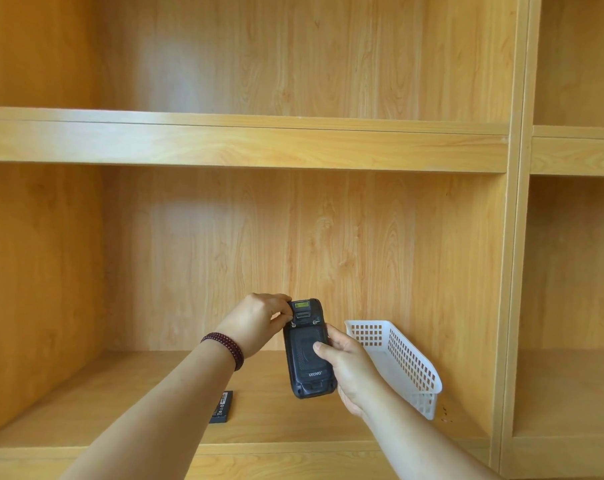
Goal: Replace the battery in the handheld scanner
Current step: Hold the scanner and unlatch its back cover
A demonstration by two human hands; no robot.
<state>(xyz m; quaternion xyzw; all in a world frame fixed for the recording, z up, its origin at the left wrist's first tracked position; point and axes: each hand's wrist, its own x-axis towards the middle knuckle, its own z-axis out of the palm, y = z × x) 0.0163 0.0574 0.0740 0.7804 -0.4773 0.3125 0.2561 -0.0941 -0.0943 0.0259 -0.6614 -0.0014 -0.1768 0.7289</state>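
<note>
A dark handheld scanner [305,362] is held upright in the air, back side toward me, with its battery cover on. My right hand [349,367] grips its right edge, thumb pressed on the cover. My left hand [259,322] pinches at the upper left corner of the scanner, fingertips at a small latch. A loose black battery [221,407] lies flat on the lower wooden shelf [127,403], partly hidden by my left forearm.
A white perforated plastic basket [402,362] stands on the same shelf to the right, close behind my right hand. Wooden shelf boards and a vertical divider [515,271] enclose the compartment. A beaded bracelet [224,348] sits on my left wrist.
</note>
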